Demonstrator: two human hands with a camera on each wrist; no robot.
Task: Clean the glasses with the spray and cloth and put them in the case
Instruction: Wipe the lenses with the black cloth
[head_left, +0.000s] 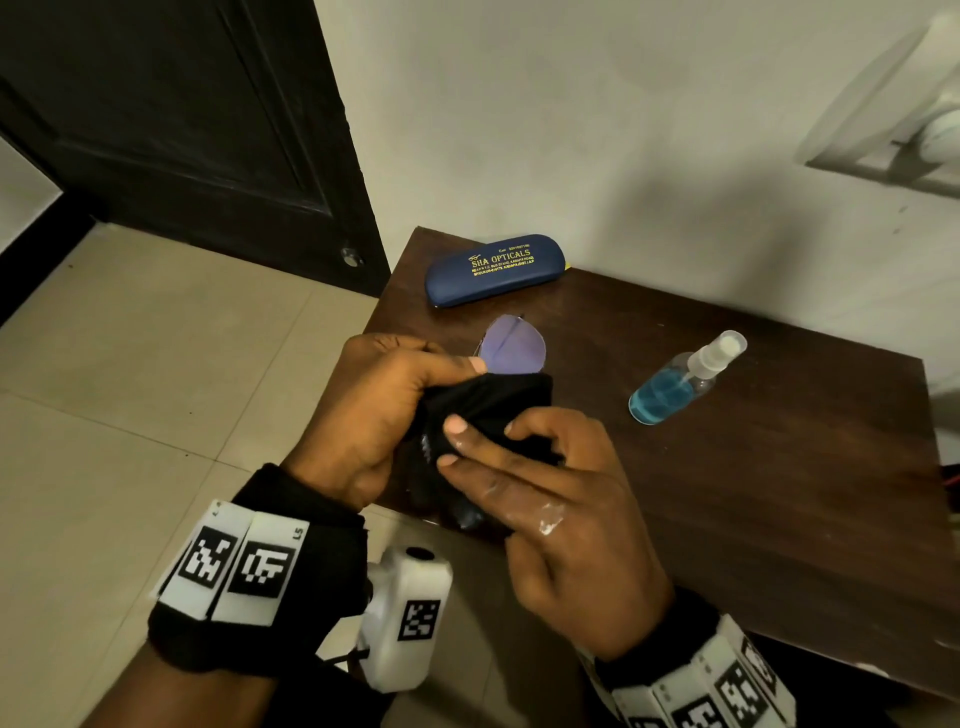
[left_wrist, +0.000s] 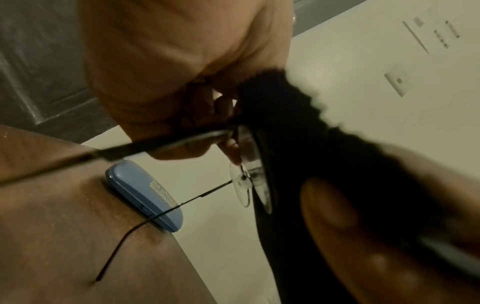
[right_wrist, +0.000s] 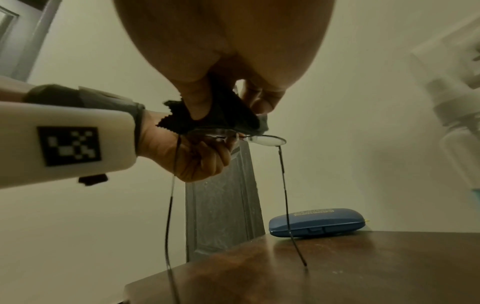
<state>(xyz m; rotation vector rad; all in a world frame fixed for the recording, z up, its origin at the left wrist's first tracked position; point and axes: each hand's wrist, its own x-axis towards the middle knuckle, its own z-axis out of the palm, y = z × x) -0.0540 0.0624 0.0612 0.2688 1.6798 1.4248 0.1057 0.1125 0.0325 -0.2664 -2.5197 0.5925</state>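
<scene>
While my left hand (head_left: 374, 415) pinches the thin wire-framed glasses (head_left: 511, 349) above the dark wooden desk (head_left: 753, 493), my right hand's (head_left: 561, 499) grip presses the black cleaning cloth (head_left: 493, 410) around one lens. Beyond lie the closed blue case (head_left: 496, 269) and clear spray bottle (head_left: 685, 376).

So the case (head_left: 495, 269) sits on the table (head_left: 727, 467) at its far left corner, by the wall. The spray bottle (head_left: 680, 375) lies on its side well right of the case and nearer. The glasses (head_left: 511, 345) and cloth (head_left: 493, 410), held in 2 hands, are just in front of the case.
</scene>
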